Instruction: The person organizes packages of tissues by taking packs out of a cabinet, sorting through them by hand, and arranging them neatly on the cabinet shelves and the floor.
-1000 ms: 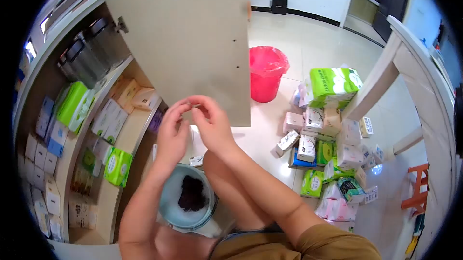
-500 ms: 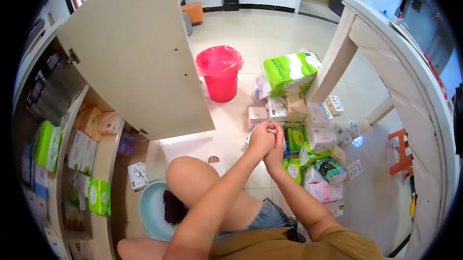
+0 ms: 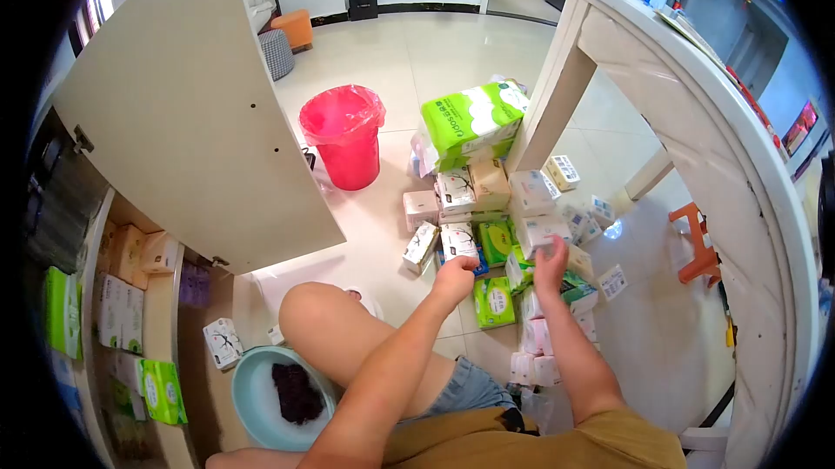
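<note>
My left hand [image 3: 456, 283] is closed, its fingers curled downward beside a white tissue pack with a branch print [image 3: 457, 241]. A blue pack [image 3: 479, 263] shows just past its fingertips; whatever the fingers hold, if anything, is hidden. My right hand [image 3: 550, 265] reaches over the pile with fingers apart, its tips at the near edge of a white tissue pack [image 3: 541, 231]. Between the hands lie green tissue packs, one of them flat on the floor [image 3: 495, 303]. Another branch-print pack [image 3: 421, 247] leans at the pile's left.
A large green tissue bundle [image 3: 474, 125] stands behind the pile, near a white table leg [image 3: 553, 77]. A pink bin [image 3: 350, 160] is farther left. The open cabinet door [image 3: 187, 121] and shelves flank me. Beside my knee sits a basin [image 3: 252, 412] holding dark cloth in water.
My hands, together before, have separated: the left is by the branch-print pack, the right over the white packs. The view has shifted right.
</note>
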### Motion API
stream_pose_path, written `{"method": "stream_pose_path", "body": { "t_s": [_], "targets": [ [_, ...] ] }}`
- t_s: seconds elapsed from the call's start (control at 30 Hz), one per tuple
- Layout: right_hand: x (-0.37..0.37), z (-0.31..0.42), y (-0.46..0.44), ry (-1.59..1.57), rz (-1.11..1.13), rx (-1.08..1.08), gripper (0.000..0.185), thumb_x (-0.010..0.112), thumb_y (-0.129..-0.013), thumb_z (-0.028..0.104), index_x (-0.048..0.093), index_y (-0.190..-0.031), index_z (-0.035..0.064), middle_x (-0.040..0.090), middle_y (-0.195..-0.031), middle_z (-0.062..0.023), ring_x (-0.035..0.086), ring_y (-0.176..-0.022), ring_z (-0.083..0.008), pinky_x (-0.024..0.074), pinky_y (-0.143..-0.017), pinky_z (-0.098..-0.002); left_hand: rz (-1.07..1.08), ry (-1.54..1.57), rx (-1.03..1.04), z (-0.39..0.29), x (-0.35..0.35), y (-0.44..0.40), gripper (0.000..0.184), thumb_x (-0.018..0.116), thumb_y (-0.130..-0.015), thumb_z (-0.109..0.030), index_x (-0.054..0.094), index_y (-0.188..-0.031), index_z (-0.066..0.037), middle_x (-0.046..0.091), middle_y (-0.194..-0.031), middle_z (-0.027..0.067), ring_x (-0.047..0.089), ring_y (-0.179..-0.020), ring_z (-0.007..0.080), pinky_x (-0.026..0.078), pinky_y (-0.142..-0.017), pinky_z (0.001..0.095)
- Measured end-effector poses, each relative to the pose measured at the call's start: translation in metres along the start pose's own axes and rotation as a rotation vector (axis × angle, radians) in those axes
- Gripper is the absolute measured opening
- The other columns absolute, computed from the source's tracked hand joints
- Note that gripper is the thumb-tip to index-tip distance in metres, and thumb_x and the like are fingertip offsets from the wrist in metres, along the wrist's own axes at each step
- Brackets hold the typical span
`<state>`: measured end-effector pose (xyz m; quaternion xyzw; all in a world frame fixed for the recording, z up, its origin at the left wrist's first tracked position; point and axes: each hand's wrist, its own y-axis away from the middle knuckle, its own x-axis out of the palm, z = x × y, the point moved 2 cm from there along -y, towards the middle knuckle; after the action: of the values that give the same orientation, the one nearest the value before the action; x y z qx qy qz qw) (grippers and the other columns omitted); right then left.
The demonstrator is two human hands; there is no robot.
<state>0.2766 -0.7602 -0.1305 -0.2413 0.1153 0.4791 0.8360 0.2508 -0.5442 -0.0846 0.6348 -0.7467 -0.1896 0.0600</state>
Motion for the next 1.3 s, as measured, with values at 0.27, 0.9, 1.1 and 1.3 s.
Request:
{"method": "stream_pose_path", "body": {
  "t_s": [0.27, 0.9, 1.1, 1.3],
  "targets": [
    [-0.025, -0.02, -0.056, -0.037, -0.027, 0.636, 0.072, 0.066, -0.064, 0.033, 0.03, -0.118, 0.0006, 0.039, -0.116, -0.0172, 0.039, -0.104, -0.0289, 0.0326, -0.086, -0.0366, 0.015, 0.084, -0.081, -0.001, -0.007, 0.003, 0.028, 0.046, -0.071, -0.002, 0.053, -0.097, 0.0, 0.055, -0.093, 0.0086, 0.049, -0.086, 0.017, 0.039, -0.074, 0.0263],
    [-0.03, -0.007, -0.05, -0.316, 0.473, 0.853, 0.038, 0.064, -0.063, 0.023, 0.053, -0.094, 0.0033, 0.055, -0.086, -0.0095, 0.053, -0.078, -0.0227, 0.0428, -0.065, -0.0341, 0.112, 0.12, -0.157, -0.003, -0.001, 0.004, 0.028, 0.049, -0.069, -0.009, 0.053, -0.097, -0.004, 0.053, -0.088, 0.0044, 0.048, -0.076, 0.0138, 0.04, -0.063, 0.0261],
    [-0.013, -0.034, -0.052, -0.097, 0.355, 0.804, 0.039, 0.064, -0.06, 0.023, 0.053, -0.093, 0.0064, 0.054, -0.083, -0.0066, 0.051, -0.071, -0.0195, 0.0397, -0.061, -0.0305, 0.135, 0.118, -0.154, -0.004, -0.003, 0.003, 0.03, 0.05, -0.07, -0.01, 0.051, -0.099, -0.005, 0.053, -0.089, 0.0044, 0.049, -0.08, 0.0147, 0.04, -0.064, 0.0266],
    [0.004, -0.002, -0.04, -0.241, 0.394, 0.862, 0.047, 0.065, -0.057, 0.012, 0.048, -0.097, -0.0063, 0.053, -0.085, -0.0135, 0.054, -0.068, -0.0248, 0.0449, -0.049, -0.0365, 0.134, 0.186, -0.169, 0.003, -0.004, -0.001, 0.028, 0.049, -0.07, -0.009, 0.05, -0.098, -0.003, 0.051, -0.086, 0.0059, 0.047, -0.073, 0.0142, 0.04, -0.06, 0.026]
  ]
}}
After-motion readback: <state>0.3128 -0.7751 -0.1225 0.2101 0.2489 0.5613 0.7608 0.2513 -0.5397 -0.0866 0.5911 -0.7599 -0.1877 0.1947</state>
